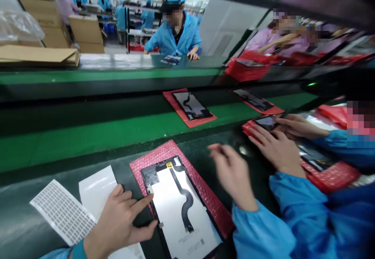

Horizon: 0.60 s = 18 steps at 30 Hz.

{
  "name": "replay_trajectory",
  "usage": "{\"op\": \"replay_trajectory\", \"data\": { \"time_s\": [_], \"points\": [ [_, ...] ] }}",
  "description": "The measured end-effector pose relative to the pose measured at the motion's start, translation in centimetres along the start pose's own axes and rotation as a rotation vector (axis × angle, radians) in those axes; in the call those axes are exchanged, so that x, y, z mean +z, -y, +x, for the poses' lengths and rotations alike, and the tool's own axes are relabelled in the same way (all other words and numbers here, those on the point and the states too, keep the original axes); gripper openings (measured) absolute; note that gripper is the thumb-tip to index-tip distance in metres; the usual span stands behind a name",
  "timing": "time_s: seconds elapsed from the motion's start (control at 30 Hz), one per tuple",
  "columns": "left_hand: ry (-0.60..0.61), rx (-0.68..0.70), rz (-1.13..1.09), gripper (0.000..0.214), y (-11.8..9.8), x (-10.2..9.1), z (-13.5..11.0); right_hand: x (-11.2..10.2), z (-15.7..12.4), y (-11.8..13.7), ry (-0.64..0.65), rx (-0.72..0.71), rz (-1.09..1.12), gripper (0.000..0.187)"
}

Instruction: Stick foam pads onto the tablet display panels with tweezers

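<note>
Green conveyor [88, 149]: left hand [117, 224] at tablet panel [178, 208] (right hand [231, 175] raised).

1. The tablet panel [178, 208] beside the left hand [117, 224] had a smooth, glossy silver back.
2. The bubble mat [155, 161] beneath it was rough pink plastic.
3. The label sheet [63, 212] left of that hand was matt white paper.
4. The right sleeve [260, 231] was smooth blue cloth.
</note>
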<state>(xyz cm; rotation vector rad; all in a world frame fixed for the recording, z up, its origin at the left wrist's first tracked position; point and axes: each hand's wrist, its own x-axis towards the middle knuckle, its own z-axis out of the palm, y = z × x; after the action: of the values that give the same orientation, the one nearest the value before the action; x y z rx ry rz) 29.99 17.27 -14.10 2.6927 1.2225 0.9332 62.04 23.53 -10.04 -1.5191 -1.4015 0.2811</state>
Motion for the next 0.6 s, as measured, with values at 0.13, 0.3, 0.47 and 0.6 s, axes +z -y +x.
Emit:
{"op": "replay_trajectory", "data": {
  "time_s": [0.13, 0.3, 0.47, 0.6],
  "points": [
    [-0.034, -0.040, -0.009, 0.039, -0.4, 0.4, 0.0, 3.0, -2.3, 0.5, 0.444, 0.101, -0.318, 0.033],
    [-0.097, -0.055, -0.015, 0.036, -0.4, 0.9, 0.0, 4.0, -2.4, 1.3, 0.630, 0.080, -0.226, 0.045],
    [-0.067, -0.126, -0.054, 0.044, 0.1, -0.3, -0.4, 3.3, -1.8, 1.8, 0.613, -0.011, 0.119, 0.049],
    [-0.218, -0.393, -0.278, 0.097, 0.0, -1.5, -0.3, 2.7, -1.8, 1.7, 0.412, -0.061, 0.353, 0.050]
  ]
}}
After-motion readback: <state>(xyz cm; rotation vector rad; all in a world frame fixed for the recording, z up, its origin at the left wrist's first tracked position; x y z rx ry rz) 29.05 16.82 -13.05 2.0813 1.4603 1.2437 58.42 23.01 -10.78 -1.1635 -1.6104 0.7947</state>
